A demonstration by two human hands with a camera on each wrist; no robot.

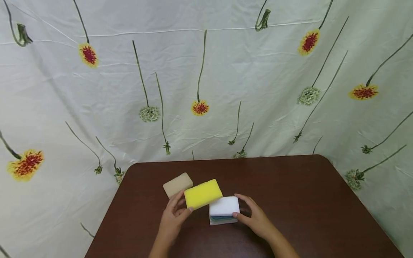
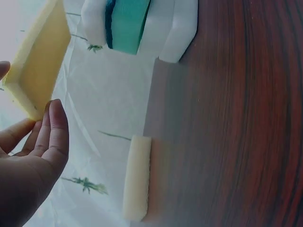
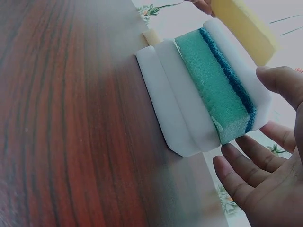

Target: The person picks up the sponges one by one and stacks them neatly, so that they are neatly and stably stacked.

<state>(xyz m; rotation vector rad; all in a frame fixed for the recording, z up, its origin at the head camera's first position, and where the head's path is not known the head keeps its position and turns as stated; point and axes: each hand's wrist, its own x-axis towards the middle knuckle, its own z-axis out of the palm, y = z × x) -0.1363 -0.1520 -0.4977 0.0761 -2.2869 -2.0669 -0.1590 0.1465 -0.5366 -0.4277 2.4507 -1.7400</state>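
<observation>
No text, label, brand, number or sign can be read in any view. Surfaces examined: the yellow sponge [image 1: 203,194], the beige sponge [image 1: 177,184] at its far left, the white sponge [image 1: 224,206] at its near right and the green sponge [image 3: 213,85] beneath that, all without legible marking. The table [image 1: 284,186] and the far cloth [image 1: 238,71] likewise show no readable characters.

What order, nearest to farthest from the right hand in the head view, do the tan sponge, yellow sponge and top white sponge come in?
1. Top white sponge: at the fingertips of the right hand, just left.
2. Yellow sponge: farther left, in the left hand.
3. Tan sponge: farthest left, beyond the yellow one.
</observation>
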